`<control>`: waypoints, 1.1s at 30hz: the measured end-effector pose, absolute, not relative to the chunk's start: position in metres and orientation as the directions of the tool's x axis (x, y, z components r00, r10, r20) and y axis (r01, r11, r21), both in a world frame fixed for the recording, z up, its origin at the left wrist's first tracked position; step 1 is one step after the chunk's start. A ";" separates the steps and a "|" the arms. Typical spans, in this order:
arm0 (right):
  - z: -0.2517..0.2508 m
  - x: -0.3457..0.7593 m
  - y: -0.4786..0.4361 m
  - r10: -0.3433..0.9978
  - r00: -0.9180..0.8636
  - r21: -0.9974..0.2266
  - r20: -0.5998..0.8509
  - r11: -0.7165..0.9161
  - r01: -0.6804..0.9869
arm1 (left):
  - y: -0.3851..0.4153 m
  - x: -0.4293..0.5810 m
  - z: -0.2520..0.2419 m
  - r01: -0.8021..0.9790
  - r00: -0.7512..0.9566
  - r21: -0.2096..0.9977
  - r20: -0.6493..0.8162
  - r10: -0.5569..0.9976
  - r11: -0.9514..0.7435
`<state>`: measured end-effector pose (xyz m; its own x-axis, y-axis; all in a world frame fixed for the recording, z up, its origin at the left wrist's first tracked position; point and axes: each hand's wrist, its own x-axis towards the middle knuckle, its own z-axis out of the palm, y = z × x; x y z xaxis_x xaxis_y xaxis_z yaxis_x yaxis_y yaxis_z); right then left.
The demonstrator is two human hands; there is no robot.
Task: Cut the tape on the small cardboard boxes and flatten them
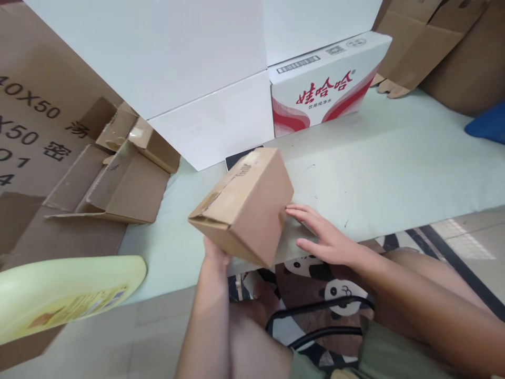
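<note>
A small brown cardboard box [258,221] is tilted above the pale green surface, its taped top facing up and to the left. My left hand [216,253] supports it from below at the near left corner; most of those fingers are hidden behind the box. On the other side, my right hand [325,234] is open with its fingers stretched out. Its fingertips are at the right face of the box, and I cannot tell whether they touch it. Just behind the box a flat dark object [235,159] with a light edge is partly covered.
White cartons [213,121] and a red-and-white carton [319,100] stand at the back of the pale green surface [394,163]. Opened cardboard boxes [130,184] lie left. A yellow-green bottle [71,289] is at the near left, a blue object [489,122] at the far right.
</note>
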<state>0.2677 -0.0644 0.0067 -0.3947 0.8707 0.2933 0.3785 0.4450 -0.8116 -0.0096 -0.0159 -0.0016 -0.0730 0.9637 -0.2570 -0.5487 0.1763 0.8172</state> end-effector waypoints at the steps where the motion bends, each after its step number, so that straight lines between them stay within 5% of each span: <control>1: 0.006 0.268 -0.064 0.873 -0.397 -0.811 0.282 0.438 0.387 | -0.020 -0.008 0.002 -0.547 -0.103 0.825 -0.235 0.966 0.143; 18: -0.002 0.260 -0.060 0.785 -0.618 -0.632 0.043 0.500 0.591 | -0.008 -0.041 0.027 -0.289 -0.119 0.949 0.094 0.988 -0.125; 24: -0.001 0.260 -0.062 0.782 -0.622 -0.647 0.026 0.488 0.586 | 0.010 -0.051 0.015 -0.372 -0.360 0.916 0.007 0.933 -0.150; 33: -0.001 0.260 -0.061 0.781 -0.623 -0.661 0.040 0.488 0.570 | 0.016 -0.057 0.010 -0.469 -0.278 0.881 -0.079 0.957 -0.064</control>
